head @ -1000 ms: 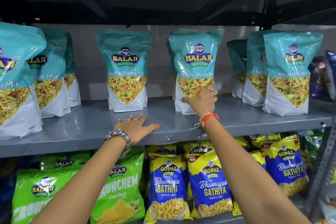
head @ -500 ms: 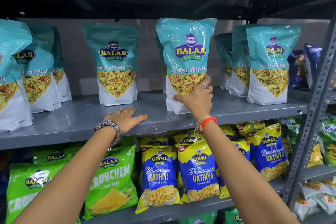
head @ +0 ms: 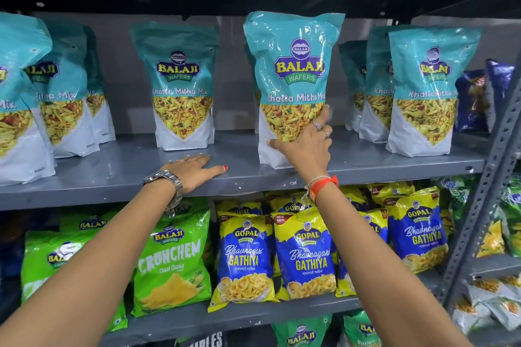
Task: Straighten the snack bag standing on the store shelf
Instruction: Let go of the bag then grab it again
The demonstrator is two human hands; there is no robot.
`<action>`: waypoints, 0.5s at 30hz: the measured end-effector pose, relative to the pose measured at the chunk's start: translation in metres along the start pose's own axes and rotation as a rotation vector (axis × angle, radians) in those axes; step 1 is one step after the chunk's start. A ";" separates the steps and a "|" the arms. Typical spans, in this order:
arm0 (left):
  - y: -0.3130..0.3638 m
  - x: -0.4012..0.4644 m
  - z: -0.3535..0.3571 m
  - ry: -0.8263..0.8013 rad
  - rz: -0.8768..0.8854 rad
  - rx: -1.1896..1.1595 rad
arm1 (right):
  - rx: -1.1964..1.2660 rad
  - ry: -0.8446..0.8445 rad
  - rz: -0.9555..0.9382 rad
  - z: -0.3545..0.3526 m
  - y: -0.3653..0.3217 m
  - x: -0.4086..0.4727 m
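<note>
Item: teal Balaji Khatta Mitha Mix bag (head: 291,76), stood upright near the front edge of the grey metal shelf (head: 118,175), right of centre, its white base on the shelf surface and its top corner leaning slightly rightward. The right hand (head: 306,146) was clasped on the bag's lower front, thumb across the white base at left, fingers spread up the right edge over the printed snack window; two rings (head: 321,129) showed on those fingers, and a red thread band (head: 321,187) sat at the wrist. The left hand (head: 196,170) lay flat and open, palm down on the shelf's front lip, grasping nothing, with a metal wristwatch (head: 165,180) on the wrist. Neighbours on the same shelf: a matching teal bag (head: 180,87) stood further back at left, well apart from the held one; a cluster of the same bags (head: 42,93) sat at far left; three more (head: 423,90) stood at right, near but not touching. Dark blue packets (head: 476,101) sat behind these at far right. Nothing lay between the hands and the held bag. Below: green Balaji Crunchem packs (head: 172,262) at left, blue-and-yellow Gopal Gathiya packs (head: 306,256) in the middle and right. A perforated upright post (head: 485,191) bounded the shelf at right.
</note>
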State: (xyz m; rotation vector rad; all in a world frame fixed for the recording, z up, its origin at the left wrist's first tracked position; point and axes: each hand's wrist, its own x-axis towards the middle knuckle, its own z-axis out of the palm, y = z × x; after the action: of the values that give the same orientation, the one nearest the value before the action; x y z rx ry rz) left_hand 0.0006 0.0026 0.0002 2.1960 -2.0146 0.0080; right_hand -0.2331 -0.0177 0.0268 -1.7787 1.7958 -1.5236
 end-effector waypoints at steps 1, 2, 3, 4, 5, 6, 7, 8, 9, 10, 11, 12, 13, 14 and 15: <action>-0.001 -0.001 -0.001 -0.008 0.001 -0.004 | -0.028 0.010 0.001 0.001 -0.001 -0.001; -0.003 -0.002 -0.002 -0.013 -0.005 -0.016 | -0.077 0.026 -0.019 0.002 -0.002 -0.003; -0.007 -0.004 -0.003 -0.009 -0.014 -0.025 | -0.130 0.052 -0.062 0.003 -0.004 -0.006; -0.011 -0.007 -0.004 -0.002 -0.022 -0.029 | -0.163 0.092 -0.119 0.006 -0.007 -0.009; -0.016 -0.010 -0.006 0.006 -0.036 -0.030 | -0.169 0.140 -0.178 0.008 -0.010 -0.012; -0.022 -0.012 -0.006 0.014 -0.056 -0.034 | -0.154 0.180 -0.234 0.010 -0.015 -0.016; -0.027 -0.015 -0.007 0.017 -0.075 -0.038 | -0.131 0.211 -0.293 0.012 -0.021 -0.019; -0.034 -0.018 -0.008 0.021 -0.092 -0.044 | -0.118 0.242 -0.359 0.014 -0.027 -0.021; -0.042 -0.021 -0.010 0.026 -0.108 -0.055 | -0.118 0.268 -0.436 0.019 -0.035 -0.024; -0.049 -0.024 -0.014 0.017 -0.124 -0.073 | -0.139 0.274 -0.521 0.023 -0.044 -0.026; -0.050 -0.025 -0.012 0.019 -0.132 -0.092 | -0.176 0.251 -0.592 0.025 -0.046 -0.027; -0.063 -0.027 -0.014 0.048 -0.143 -0.107 | -0.186 0.218 -0.654 0.036 -0.059 -0.029; -0.076 -0.031 -0.019 0.054 -0.145 -0.101 | -0.186 0.161 -0.688 0.049 -0.074 -0.031; -0.077 -0.033 -0.018 0.034 -0.132 -0.113 | -0.194 0.088 -0.680 0.055 -0.078 -0.031; -0.083 -0.033 -0.020 0.021 -0.121 -0.114 | -0.175 0.028 -0.652 0.066 -0.085 -0.030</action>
State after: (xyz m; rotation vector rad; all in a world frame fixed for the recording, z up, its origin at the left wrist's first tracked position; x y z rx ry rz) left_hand 0.0821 0.0443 0.0064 2.2327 -1.8200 -0.0947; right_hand -0.1229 -0.0054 0.0445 -2.6200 1.4629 -1.6234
